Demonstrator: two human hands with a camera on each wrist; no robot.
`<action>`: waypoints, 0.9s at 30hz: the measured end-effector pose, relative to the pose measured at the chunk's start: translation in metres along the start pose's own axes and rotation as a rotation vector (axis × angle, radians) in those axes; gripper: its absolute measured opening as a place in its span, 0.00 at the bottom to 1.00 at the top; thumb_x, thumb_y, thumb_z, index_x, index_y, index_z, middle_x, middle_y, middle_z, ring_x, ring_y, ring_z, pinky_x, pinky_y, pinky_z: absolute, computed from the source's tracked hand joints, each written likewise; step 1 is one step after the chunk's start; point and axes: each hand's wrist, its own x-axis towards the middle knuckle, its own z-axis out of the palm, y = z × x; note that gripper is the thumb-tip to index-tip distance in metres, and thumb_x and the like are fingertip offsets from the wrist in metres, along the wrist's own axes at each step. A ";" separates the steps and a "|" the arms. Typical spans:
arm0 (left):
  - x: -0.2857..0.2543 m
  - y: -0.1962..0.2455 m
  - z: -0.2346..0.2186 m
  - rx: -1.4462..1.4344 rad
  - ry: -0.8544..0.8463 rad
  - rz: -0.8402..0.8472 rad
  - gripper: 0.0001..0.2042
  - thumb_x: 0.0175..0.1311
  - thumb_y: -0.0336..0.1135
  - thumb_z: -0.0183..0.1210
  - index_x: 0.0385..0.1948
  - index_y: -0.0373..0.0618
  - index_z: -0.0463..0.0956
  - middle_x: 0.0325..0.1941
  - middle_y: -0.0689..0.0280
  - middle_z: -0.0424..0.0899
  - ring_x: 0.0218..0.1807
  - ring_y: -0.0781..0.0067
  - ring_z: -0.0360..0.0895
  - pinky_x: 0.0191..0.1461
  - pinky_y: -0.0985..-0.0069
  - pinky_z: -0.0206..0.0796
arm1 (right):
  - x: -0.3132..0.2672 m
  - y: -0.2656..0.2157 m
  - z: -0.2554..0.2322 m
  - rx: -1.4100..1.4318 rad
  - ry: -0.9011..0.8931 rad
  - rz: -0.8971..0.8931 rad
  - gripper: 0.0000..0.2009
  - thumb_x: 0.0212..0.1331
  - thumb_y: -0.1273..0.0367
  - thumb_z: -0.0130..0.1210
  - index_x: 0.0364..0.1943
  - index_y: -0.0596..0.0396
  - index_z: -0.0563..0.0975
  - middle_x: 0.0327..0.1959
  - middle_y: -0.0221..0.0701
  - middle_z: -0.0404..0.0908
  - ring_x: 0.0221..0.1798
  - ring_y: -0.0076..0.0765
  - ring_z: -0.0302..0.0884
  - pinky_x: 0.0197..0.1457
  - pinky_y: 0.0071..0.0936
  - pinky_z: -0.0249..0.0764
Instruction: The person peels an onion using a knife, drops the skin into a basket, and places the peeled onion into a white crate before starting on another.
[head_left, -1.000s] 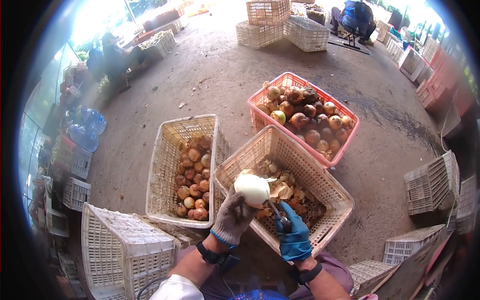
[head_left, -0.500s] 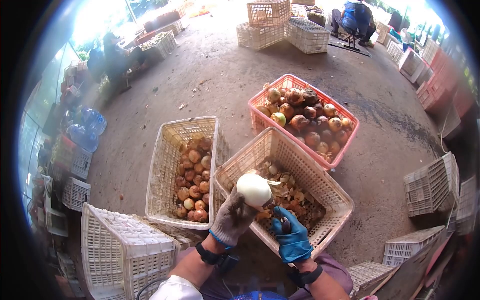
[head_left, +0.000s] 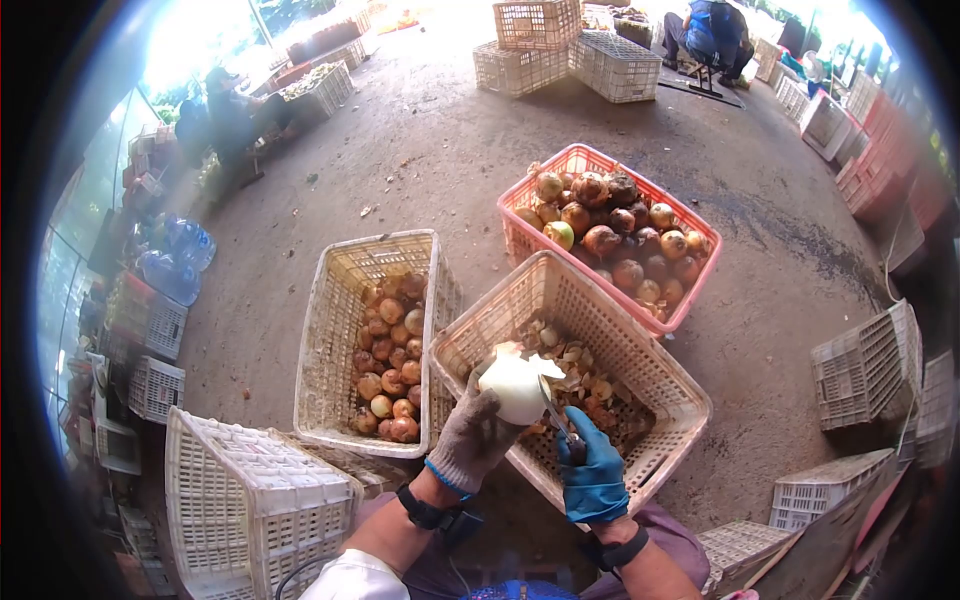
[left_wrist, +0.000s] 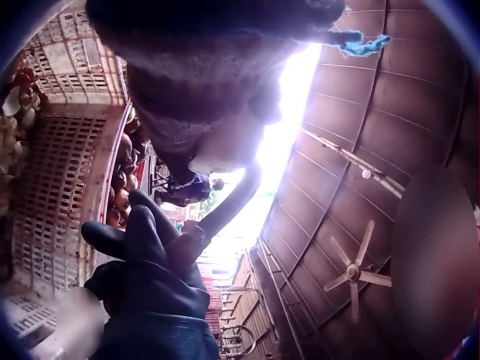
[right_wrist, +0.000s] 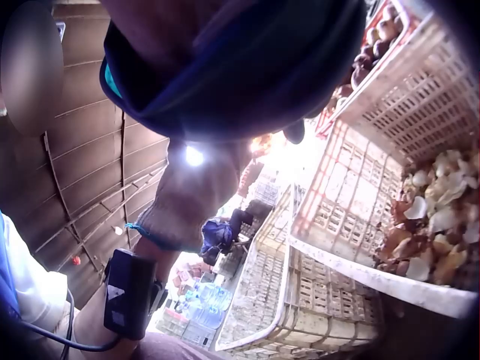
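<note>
In the head view a peeled white onion [head_left: 520, 388] is gripped by my left hand [head_left: 470, 432], which wears a grey knit glove. Blue-gloved, my right hand [head_left: 592, 470] holds a knife [head_left: 556, 412] by its dark handle, the blade against the right side of the onion. A loose flap of skin hangs near the blade. Both hands are over a white crate [head_left: 660, 420] with onion skins [head_left: 580, 375] inside. The left wrist view shows the blue glove [left_wrist: 157, 285] curled round the handle. In the right wrist view the glove cuff hides most of the onion.
A white crate [head_left: 305, 390] of brown onions stands to the left, and a red crate [head_left: 690, 300] heaped with onions beyond the skins crate. An upright crate [head_left: 215, 500] is close at the lower left. Further back are stacked crates [head_left: 520, 68] and a seated person [head_left: 710, 40].
The knife first lay at the onion, then moved down and away, and now is back on its right side. The onion has turned in the left hand, and a skin flap stands out.
</note>
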 end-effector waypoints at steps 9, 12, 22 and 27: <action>-0.003 -0.007 0.001 0.034 0.048 0.041 0.36 0.67 0.37 0.67 0.75 0.47 0.58 0.73 0.56 0.71 0.70 0.58 0.74 0.73 0.60 0.70 | -0.003 0.004 -0.001 0.031 -0.103 -0.001 0.19 0.66 0.70 0.62 0.61 0.51 0.79 0.46 0.48 0.86 0.43 0.55 0.85 0.47 0.41 0.80; -0.004 -0.003 0.011 0.110 0.087 0.038 0.38 0.65 0.37 0.69 0.75 0.49 0.58 0.71 0.59 0.72 0.68 0.61 0.75 0.71 0.63 0.71 | -0.004 0.002 -0.002 -0.014 -0.104 0.010 0.19 0.66 0.70 0.62 0.62 0.52 0.78 0.45 0.48 0.86 0.44 0.57 0.84 0.47 0.43 0.80; -0.003 -0.009 -0.002 0.337 0.185 0.204 0.33 0.61 0.27 0.67 0.69 0.45 0.63 0.61 0.59 0.79 0.61 0.62 0.80 0.66 0.67 0.75 | -0.023 0.025 0.023 0.162 -0.110 0.144 0.19 0.70 0.71 0.58 0.64 0.51 0.77 0.39 0.34 0.83 0.38 0.39 0.84 0.43 0.33 0.80; -0.003 -0.007 0.024 0.437 0.278 0.300 0.34 0.56 0.23 0.71 0.64 0.46 0.64 0.54 0.61 0.81 0.54 0.67 0.82 0.59 0.68 0.78 | -0.025 0.010 0.026 0.621 -0.180 0.519 0.14 0.70 0.73 0.59 0.58 0.54 0.79 0.38 0.21 0.80 0.35 0.18 0.79 0.38 0.20 0.78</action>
